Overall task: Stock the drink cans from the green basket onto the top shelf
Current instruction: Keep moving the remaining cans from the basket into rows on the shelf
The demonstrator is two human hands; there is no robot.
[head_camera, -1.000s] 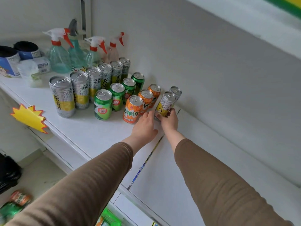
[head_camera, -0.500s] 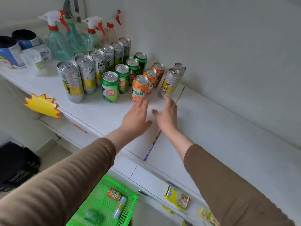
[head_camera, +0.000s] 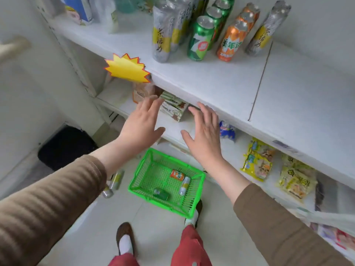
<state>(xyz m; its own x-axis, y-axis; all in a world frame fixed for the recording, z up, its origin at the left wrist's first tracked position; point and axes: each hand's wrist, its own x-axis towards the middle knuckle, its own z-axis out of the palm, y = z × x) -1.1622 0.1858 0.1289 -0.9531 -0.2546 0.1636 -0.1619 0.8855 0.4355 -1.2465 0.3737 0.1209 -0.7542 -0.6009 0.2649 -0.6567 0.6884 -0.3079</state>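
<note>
Both hands are held in the air in front of the shelves, above the green basket (head_camera: 199,181); the left hand (head_camera: 142,123) is spread with straight fingers and nothing is held; the right hand (head_camera: 204,135) is likewise spread and empty; three drink cans are seen lying in the basket on the floor, an orange can (head_camera: 177,175), a silver-yellow can (head_camera: 184,185) and a green can (head_camera: 161,193); rows of cans are stood upright on the top shelf (head_camera: 211,81).
</note>
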